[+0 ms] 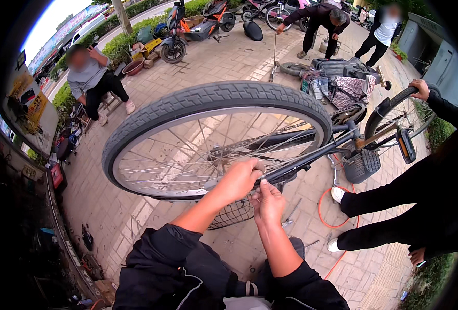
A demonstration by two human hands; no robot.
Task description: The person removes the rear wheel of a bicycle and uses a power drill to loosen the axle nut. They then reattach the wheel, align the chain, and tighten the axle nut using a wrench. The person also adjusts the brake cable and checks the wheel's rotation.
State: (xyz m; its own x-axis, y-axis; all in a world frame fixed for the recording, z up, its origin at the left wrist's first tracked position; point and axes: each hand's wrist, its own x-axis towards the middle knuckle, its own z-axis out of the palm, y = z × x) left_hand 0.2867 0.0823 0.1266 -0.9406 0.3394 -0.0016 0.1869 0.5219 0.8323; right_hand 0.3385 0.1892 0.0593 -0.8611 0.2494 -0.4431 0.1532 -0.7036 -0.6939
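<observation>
**Both hands at the hub of an upturned bicycle wheel**

Closely bunched, the fingers of the left hand (237, 181) are being curled shut over the hub at the middle of the rear wheel (216, 139); what exactly is being pinched there cannot be told, as the knuckles are hiding it. Just below and touching, the right hand (268, 202) is being held with its fingertips drawn together against the end of the dark frame stay (311, 157), apparently gripping a small part at the axle.

The wheel is being held up in front of the chest, its grey tyre arching above both hands and its spokes fanning outward. The bicycle is lying upside down, with a black basket (362, 165) and a pedal (405, 145) hanging to the right. The front wheel (399, 111) is being steadied by another person's hand (420, 89). An orange hose (324, 199) is lying coiled on the brick paving (218, 57). Farther off, a seated person (92, 82) and a scooter (195, 26) are being seen.
</observation>
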